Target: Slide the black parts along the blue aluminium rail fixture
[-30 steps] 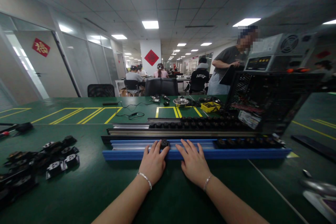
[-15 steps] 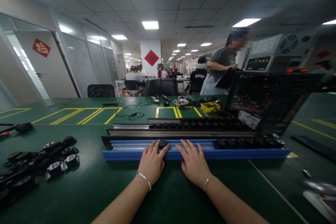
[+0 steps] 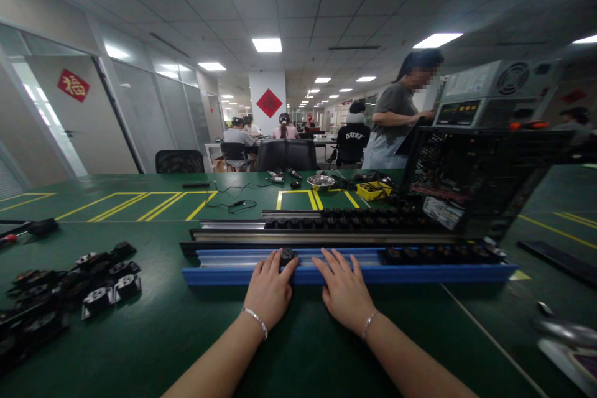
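A long blue rail (image 3: 219, 276) lies across the green table in front of me. My left hand (image 3: 269, 286) rests on its near edge, with a small black part (image 3: 287, 254) in the channel between thumb and forefinger. Whether the fingers press on that part is hard to tell. To the right, my right hand (image 3: 344, 286) lies on the same rail, fingers spread, with nothing in it. Several black parts (image 3: 433, 255) sit in a row at the rail's right end.
Behind the blue rail are dark rails (image 3: 233, 236). Loose black parts (image 3: 93, 280) lie at the left. An open computer case (image 3: 489, 168) stands at the right, a metal bowl (image 3: 321, 182) and yellow tray (image 3: 373, 190) farther back. A person (image 3: 396, 112) stands beyond the table.
The small black part has shifted very slightly left along with my left hand. My right hand is unmoved. The standing person has moved a little to the right.
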The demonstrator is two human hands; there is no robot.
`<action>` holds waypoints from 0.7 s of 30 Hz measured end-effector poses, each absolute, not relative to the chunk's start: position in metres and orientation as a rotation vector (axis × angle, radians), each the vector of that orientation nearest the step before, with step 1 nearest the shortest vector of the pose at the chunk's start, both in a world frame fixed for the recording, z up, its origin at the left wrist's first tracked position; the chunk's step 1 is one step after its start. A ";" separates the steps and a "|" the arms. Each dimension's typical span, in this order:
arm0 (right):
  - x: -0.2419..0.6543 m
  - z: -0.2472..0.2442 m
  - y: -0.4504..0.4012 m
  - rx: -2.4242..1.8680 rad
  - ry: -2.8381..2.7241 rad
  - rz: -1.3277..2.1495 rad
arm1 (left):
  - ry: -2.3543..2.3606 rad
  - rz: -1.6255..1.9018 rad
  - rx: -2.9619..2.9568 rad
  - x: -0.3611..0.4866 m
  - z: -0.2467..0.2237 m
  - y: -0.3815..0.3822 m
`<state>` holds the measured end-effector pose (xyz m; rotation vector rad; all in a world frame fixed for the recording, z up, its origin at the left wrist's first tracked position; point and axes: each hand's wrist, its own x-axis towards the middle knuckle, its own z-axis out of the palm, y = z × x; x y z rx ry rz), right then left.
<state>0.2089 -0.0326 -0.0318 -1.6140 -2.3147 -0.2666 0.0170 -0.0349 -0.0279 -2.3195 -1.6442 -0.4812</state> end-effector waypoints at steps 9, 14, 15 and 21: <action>0.209 -0.033 -0.033 -1.577 -2.298 -0.269 | -1.641 -0.516 -2.296 0.014 -0.027 -0.035; 0.211 -0.034 -0.032 -1.565 -2.294 -0.281 | -1.672 -0.523 -2.291 0.014 -0.024 -0.037; 0.211 -0.034 -0.032 -1.565 -2.295 -0.281 | -1.680 -0.527 -2.283 0.015 -0.023 -0.038; 0.212 -0.034 -0.031 -1.569 -2.306 -0.265 | -1.718 -0.549 -2.211 0.015 -0.019 -0.042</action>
